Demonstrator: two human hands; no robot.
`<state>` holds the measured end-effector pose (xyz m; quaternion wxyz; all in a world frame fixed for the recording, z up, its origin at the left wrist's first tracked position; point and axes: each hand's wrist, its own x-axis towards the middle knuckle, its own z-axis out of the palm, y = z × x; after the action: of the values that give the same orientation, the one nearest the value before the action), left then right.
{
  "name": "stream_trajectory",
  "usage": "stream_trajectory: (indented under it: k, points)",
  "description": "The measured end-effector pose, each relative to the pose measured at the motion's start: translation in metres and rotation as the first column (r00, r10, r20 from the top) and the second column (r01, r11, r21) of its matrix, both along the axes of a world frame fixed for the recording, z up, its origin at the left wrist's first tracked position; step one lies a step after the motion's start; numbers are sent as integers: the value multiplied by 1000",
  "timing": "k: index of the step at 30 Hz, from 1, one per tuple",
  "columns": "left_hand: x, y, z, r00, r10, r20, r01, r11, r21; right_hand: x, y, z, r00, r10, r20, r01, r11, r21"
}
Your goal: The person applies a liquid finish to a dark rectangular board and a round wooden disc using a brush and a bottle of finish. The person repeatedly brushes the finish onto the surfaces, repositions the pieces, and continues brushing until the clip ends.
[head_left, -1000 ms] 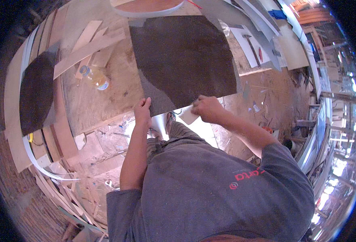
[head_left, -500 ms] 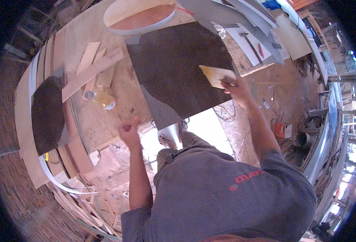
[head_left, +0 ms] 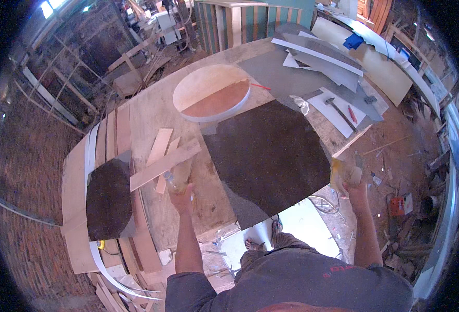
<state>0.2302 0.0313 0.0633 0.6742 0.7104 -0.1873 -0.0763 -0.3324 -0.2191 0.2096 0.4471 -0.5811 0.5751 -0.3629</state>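
My left hand (head_left: 182, 198) has its fingers at a clear bottle of yellowish liquid (head_left: 175, 182) that lies on the wooden worktable (head_left: 208, 203). Its grip looks closed round the near end, though blurred. Beyond the table's right edge, my right hand (head_left: 355, 188) pinches a thin pale spreader (head_left: 343, 174) with yellow stains. Between my hands a large dark brown sheet (head_left: 271, 158) lies flat, its corners greyer and its near edge over the table's front. A smaller dark sheet (head_left: 110, 200) rests on boards at the left.
A round wooden piece with a white rim (head_left: 240, 105) sits behind the large sheet. Loose wood strips (head_left: 162, 166) lie beyond the bottle. At the back right are a hammer (head_left: 339, 112), a red tool (head_left: 352, 113) and grey-white offcuts (head_left: 328, 67). Below stands an orange box (head_left: 397, 206).
My left hand has reached forward to the bottle. My right hand, still holding the spreader, has moved off the dark sheet to its right side. The view has tilted up, showing more background.
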Motion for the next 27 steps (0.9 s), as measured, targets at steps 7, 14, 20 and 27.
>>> stream_trajectory:
  k: [7,14,20,27]
  points:
    - [-2,9,36,977,-211,12,200,942,270,-15,-20,-31,992,-40,121,41,999,-9]
    - [-69,-22,181,670,-650,359,-20,468,884,38,-75,19,963,209,168,-227,970,90]
    - [-84,-67,213,572,-818,56,-59,26,998,45,-117,13,926,305,223,-310,951,-13]
    - [-126,-106,265,484,-860,163,-456,-89,885,20,-138,-20,915,325,240,-354,931,90]
